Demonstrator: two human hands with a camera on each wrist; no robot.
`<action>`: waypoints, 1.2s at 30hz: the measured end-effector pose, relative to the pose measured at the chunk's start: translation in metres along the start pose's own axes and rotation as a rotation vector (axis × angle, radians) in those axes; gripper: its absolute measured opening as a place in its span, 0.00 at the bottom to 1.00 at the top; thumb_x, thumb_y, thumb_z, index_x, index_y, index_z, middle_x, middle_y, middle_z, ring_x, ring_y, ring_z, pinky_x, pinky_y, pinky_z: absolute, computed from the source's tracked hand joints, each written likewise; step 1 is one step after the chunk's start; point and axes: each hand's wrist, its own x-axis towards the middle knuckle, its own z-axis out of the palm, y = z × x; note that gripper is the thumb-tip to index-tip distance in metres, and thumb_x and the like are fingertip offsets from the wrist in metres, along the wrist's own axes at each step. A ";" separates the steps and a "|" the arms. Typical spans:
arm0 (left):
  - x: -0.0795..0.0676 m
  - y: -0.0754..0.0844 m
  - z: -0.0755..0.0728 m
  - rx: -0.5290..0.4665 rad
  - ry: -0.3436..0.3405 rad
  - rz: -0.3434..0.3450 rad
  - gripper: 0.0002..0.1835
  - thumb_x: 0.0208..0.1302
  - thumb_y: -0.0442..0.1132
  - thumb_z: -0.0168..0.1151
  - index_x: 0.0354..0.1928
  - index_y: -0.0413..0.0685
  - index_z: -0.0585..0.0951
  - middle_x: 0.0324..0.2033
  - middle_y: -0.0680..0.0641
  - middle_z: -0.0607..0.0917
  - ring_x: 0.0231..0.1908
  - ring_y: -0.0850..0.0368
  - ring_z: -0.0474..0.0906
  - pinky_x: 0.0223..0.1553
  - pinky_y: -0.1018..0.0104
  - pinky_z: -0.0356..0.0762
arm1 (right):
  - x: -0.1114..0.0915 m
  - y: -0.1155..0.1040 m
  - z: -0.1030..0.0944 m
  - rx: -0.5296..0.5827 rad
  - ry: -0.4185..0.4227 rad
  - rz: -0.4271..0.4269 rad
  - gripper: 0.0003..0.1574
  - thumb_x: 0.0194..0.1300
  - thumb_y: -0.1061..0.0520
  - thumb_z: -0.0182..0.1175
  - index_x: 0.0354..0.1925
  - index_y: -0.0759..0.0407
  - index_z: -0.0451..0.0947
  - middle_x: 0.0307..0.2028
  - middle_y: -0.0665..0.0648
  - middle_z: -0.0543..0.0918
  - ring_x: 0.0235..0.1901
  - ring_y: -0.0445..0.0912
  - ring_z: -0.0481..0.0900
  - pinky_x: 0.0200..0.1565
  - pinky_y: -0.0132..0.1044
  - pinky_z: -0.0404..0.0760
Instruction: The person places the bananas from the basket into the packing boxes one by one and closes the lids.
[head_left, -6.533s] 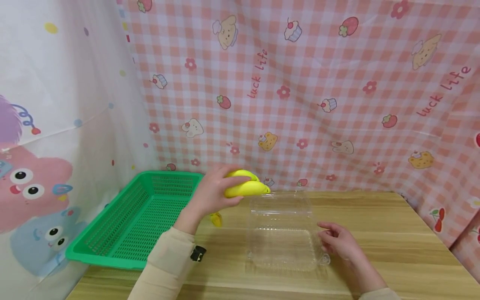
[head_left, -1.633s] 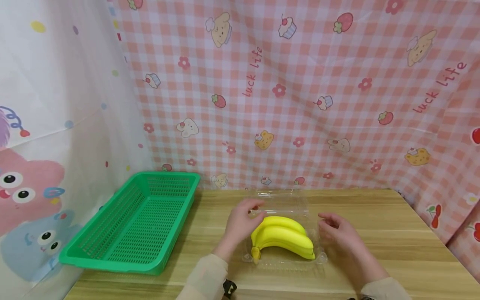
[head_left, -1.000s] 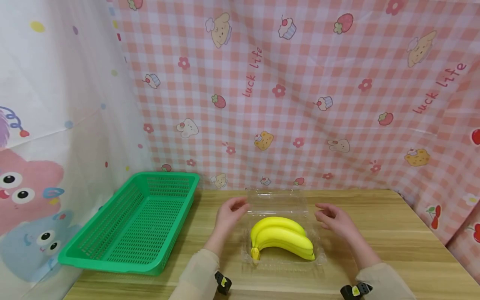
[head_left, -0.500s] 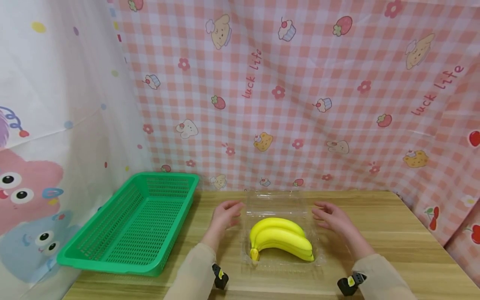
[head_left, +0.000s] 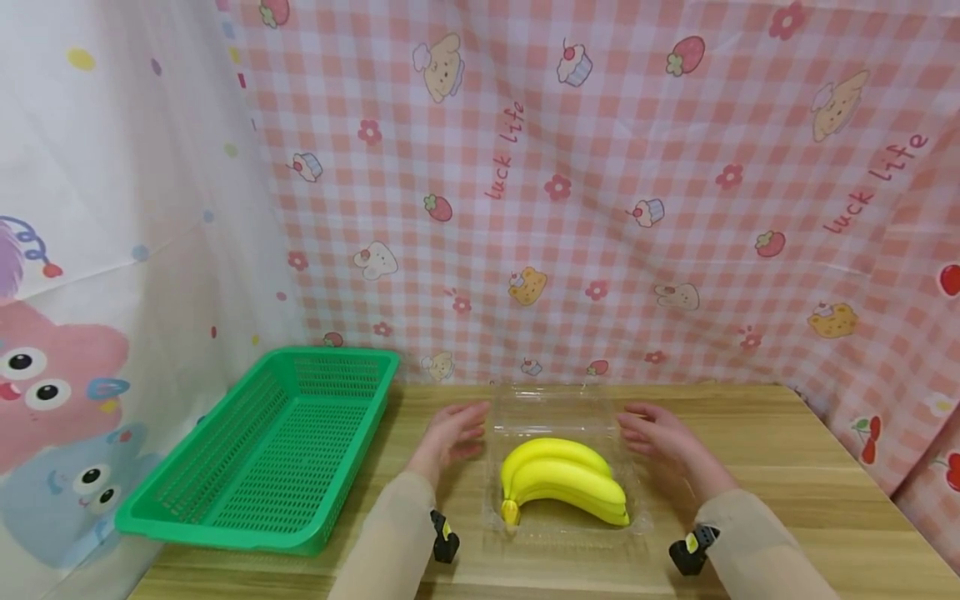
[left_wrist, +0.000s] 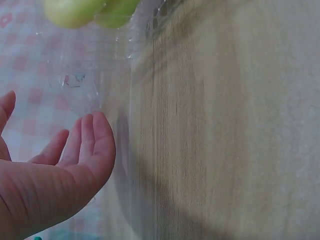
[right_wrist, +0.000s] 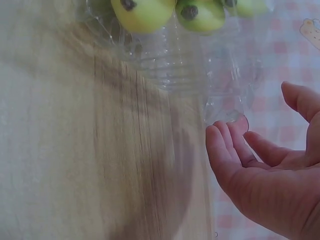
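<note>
A bunch of yellow bananas lies in the base of a clear plastic clamshell box. The box's lid is folded back toward the curtain. My left hand is at the left side of the box, its fingers nearly straight and holding nothing. On the other side my right hand mirrors it, fingers relaxed near the lid's right edge. In the right wrist view the right fingertips come close to the clear plastic; whether they touch it I cannot tell. Banana ends show at the top there.
A green plastic basket with slotted walls stands on the left of the wooden table. Behind the table hangs a pink checked curtain, with a white printed curtain on the left. Black wrist cameras sit on both forearms.
The bananas, earlier held up in my left hand, now lie in the box. That hand has let go and drawn back left. My right hand has shifted slightly toward the lid, fingers straighter.
</note>
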 end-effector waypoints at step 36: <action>0.020 0.006 0.015 -0.148 -0.032 0.071 0.35 0.66 0.42 0.65 0.69 0.33 0.64 0.63 0.33 0.73 0.62 0.36 0.70 0.58 0.49 0.74 | 0.016 -0.003 -0.004 0.184 -0.018 -0.081 0.41 0.76 0.61 0.50 0.71 0.83 0.42 0.64 0.79 0.62 0.47 0.42 0.80 0.54 0.40 0.79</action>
